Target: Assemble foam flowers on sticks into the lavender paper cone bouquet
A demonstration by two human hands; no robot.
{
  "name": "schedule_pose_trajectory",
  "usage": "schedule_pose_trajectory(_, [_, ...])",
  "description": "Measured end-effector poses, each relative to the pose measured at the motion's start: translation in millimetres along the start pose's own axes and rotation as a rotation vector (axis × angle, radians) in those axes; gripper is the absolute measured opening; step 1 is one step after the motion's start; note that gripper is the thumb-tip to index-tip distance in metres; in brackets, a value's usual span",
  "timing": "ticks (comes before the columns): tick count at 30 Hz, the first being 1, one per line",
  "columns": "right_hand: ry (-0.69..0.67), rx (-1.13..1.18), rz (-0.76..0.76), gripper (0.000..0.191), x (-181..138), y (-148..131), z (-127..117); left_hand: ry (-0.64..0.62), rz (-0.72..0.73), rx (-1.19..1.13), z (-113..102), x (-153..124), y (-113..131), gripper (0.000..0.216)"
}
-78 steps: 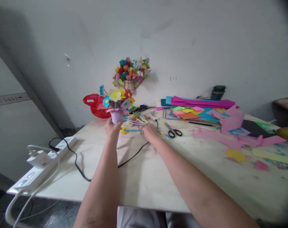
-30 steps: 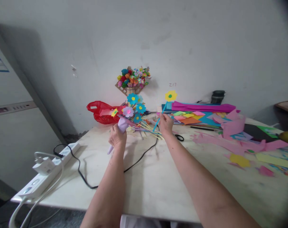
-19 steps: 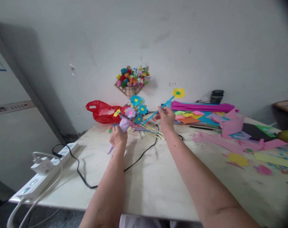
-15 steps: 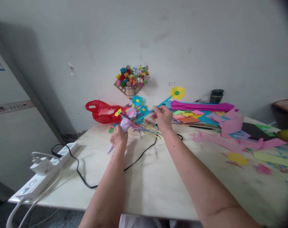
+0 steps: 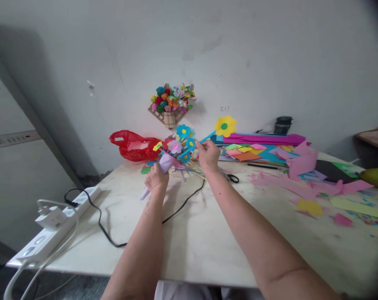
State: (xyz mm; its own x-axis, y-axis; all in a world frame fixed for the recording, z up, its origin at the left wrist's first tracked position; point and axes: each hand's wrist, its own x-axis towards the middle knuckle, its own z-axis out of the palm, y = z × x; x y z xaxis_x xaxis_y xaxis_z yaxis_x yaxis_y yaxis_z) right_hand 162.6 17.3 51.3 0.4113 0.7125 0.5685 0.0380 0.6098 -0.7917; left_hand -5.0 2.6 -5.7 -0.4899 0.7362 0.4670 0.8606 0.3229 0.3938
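Observation:
My left hand (image 5: 156, 179) is closed around a lilac paper cone (image 5: 162, 167) that holds a bunch of paper flowers (image 5: 179, 143), tilted to the right. My right hand (image 5: 207, 155) pinches the blue stick of a yellow paper flower with a green centre (image 5: 225, 125). The stick's lower end points into the mouth of the cone among the other stems. Loose coloured sticks (image 5: 195, 168) lie on the white table (image 5: 192, 233) under both hands.
Black scissors (image 5: 231, 178) lie right of my right hand. Coloured paper sheets and pink scraps (image 5: 301, 166) cover the table's right. A red plastic bag (image 5: 133, 146), a flower basket on the wall (image 5: 170, 102), a black cable (image 5: 179, 206) and a power strip (image 5: 51, 229) are at the left.
My right hand picked a yellow flower on a blue stick off the table and brought its lower end leftward to the cone. My left hand tilted the cone to the right.

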Motion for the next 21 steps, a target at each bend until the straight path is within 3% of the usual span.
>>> schedule_pose_trajectory(9, [0.085, -0.207, -0.115, 0.026, -2, 9, 2, -0.021, 0.013, -0.001, -2, -3, 5, 0.037])
schedule_pose_trajectory(21, [0.067, -0.267, -0.056, 0.025, -5, 13, 2, -0.049, 0.067, 0.002, 1, -2, 6, 0.043])
